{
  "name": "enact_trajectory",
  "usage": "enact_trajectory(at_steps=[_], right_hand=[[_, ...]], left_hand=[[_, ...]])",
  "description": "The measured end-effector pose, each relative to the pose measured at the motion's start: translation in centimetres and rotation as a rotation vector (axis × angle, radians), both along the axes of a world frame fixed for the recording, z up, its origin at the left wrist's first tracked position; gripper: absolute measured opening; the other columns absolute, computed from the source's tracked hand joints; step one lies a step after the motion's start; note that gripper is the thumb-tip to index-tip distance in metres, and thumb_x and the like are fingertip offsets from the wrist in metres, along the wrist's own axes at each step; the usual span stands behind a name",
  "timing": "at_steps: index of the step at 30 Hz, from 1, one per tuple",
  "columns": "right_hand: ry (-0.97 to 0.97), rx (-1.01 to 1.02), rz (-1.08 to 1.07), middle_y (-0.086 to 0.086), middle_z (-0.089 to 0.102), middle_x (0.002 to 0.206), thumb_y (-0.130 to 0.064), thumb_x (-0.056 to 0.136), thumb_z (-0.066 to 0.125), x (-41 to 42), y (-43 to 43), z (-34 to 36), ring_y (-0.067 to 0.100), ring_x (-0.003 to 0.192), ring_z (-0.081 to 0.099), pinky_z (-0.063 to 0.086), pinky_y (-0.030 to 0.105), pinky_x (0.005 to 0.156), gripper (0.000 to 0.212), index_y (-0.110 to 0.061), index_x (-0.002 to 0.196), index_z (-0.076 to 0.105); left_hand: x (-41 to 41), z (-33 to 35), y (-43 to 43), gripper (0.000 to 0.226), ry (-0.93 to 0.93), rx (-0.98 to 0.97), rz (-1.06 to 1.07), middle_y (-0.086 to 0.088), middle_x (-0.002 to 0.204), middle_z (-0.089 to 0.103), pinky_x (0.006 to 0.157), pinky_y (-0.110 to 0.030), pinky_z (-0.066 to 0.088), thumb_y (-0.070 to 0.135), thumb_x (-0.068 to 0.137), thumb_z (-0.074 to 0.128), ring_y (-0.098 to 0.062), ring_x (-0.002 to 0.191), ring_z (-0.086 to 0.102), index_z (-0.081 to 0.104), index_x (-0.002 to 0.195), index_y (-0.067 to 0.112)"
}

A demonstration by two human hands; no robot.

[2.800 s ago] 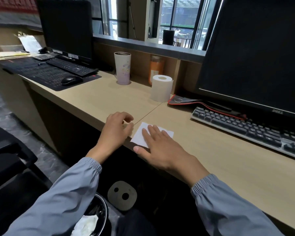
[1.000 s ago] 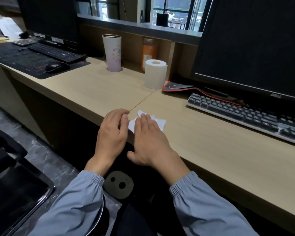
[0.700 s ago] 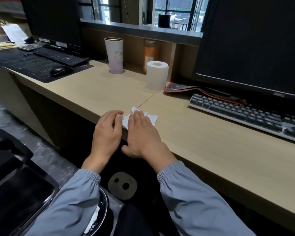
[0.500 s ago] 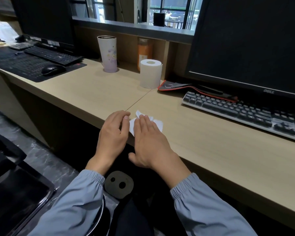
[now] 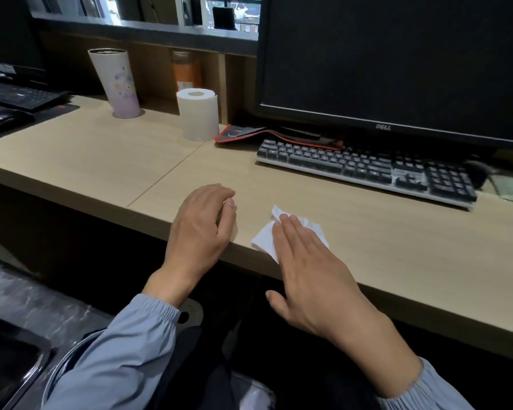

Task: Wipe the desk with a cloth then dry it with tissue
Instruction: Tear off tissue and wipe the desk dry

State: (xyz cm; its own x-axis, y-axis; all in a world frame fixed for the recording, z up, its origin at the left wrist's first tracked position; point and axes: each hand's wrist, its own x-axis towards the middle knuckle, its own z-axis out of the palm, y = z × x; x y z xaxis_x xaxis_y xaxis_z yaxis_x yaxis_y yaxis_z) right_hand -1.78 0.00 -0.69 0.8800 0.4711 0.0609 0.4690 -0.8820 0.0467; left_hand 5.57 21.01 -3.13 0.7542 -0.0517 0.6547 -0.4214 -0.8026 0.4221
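Observation:
A crumpled white tissue [image 5: 264, 236] lies at the front edge of the light wooden desk [image 5: 101, 161]. My right hand [image 5: 305, 261] presses flat on the tissue with straight fingers, covering most of it. My left hand [image 5: 200, 226] rests on the desk edge to the left of the tissue, apart from it, fingers loosely curled and holding nothing. A white tissue roll [image 5: 198, 115] stands upright at the back of the desk.
A black keyboard [image 5: 365, 170] and a dark monitor [image 5: 397, 63] stand behind my right hand. A pale tumbler [image 5: 116, 84] and an orange jar [image 5: 187, 69] stand at the back. A red-edged mat [image 5: 249, 133], a second keyboard [image 5: 15, 96] and a mouse [image 5: 0, 116] lie further left.
My right hand has slid the tissue to the right along the desk's front edge, away from my left hand. The left hand has stayed at the edge.

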Motion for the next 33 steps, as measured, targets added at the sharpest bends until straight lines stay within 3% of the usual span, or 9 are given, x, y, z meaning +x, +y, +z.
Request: enact_trajectory(at_steps=[4,8,14,18,21,25,30,33], right_hand=[[-0.094,-0.042,-0.113,0.029,0.027,0.165,-0.056,0.086,0.047,-1.8,-4.0,-0.7,0.038,0.154,0.029,0.023,0.044,0.123,0.098,0.009,0.158,0.028],[-0.111,-0.063,-0.166,0.029,0.034,0.162,-0.057,0.086,0.043,-3.3,-6.9,-0.8,0.039,0.15,0.037,0.039,0.048,0.118,0.096,0.01,0.155,0.035],[-0.109,-0.123,-0.18,0.035,0.031,0.161,-0.059,0.087,0.05,-2.9,-6.1,-0.8,0.046,0.15,0.034,0.036,0.053,0.119,0.1,0.013,0.154,0.032],[-0.012,-0.111,-0.116,0.031,-0.007,0.169,-0.059,0.097,0.046,-1.0,-3.6,0.3,0.041,0.159,-0.004,0.006,0.049,0.129,0.104,0.007,0.161,-0.001],[-0.026,-0.113,-0.109,0.029,-0.013,0.169,-0.058,0.099,0.043,-0.3,-2.2,0.3,0.039,0.159,-0.012,0.0,0.048,0.129,0.102,0.005,0.161,-0.008],[-0.045,-0.073,-0.11,0.026,-0.008,0.17,-0.055,0.1,0.045,-1.6,-4.3,-0.2,0.035,0.16,-0.006,0.001,0.044,0.13,0.099,0.004,0.162,-0.003],[-0.124,-0.105,-0.247,0.028,0.024,0.166,-0.057,0.09,0.051,-5.2,-11.4,-0.9,0.037,0.155,0.028,0.031,0.048,0.124,0.097,0.007,0.159,0.027],[-0.127,-0.156,-0.347,0.027,0.025,0.166,-0.059,0.09,0.043,-7.3,-16.0,-0.8,0.036,0.155,0.029,0.023,0.044,0.126,0.097,0.007,0.159,0.028]], left_hand=[[-0.1,0.5,-3.1,0.025,-0.008,0.075,-0.08,-0.002,0.117,0.073,0.107,-0.026,0.037,0.021,0.103,0.055,-0.018,0.118,0.063,0.072,0.116,0.009],[-0.4,0.7,-4.8,0.026,0.005,0.149,-0.13,0.0,0.116,0.074,0.103,-0.03,0.041,0.026,0.102,0.056,-0.019,0.116,0.065,0.073,0.115,0.012],[-1.0,-0.2,-5.5,0.021,-0.103,0.233,-0.157,0.003,0.112,0.074,0.091,-0.037,0.047,0.027,0.1,0.059,-0.02,0.11,0.068,0.075,0.108,0.016],[-1.1,-0.4,-5.4,0.024,-0.137,0.267,-0.138,0.005,0.11,0.073,0.084,-0.039,0.049,0.029,0.1,0.055,-0.022,0.104,0.068,0.075,0.106,0.019],[-1.2,-0.6,-5.4,0.025,-0.139,0.284,-0.127,0.004,0.111,0.073,0.084,-0.038,0.047,0.028,0.1,0.053,-0.023,0.103,0.067,0.075,0.108,0.02],[-1.2,-0.7,-5.5,0.027,-0.13,0.287,-0.12,0.003,0.113,0.073,0.083,-0.039,0.047,0.027,0.099,0.052,-0.025,0.102,0.067,0.076,0.109,0.02],[-1.4,-0.5,-5.3,0.032,-0.071,0.306,-0.133,0.003,0.117,0.073,0.085,-0.04,0.047,0.03,0.1,0.048,-0.026,0.105,0.066,0.077,0.112,0.02],[-1.4,0.0,-5.7,0.031,-0.02,0.271,-0.179,0.0,0.118,0.071,0.09,-0.043,0.047,0.032,0.1,0.051,-0.027,0.109,0.065,0.075,0.112,0.017]])
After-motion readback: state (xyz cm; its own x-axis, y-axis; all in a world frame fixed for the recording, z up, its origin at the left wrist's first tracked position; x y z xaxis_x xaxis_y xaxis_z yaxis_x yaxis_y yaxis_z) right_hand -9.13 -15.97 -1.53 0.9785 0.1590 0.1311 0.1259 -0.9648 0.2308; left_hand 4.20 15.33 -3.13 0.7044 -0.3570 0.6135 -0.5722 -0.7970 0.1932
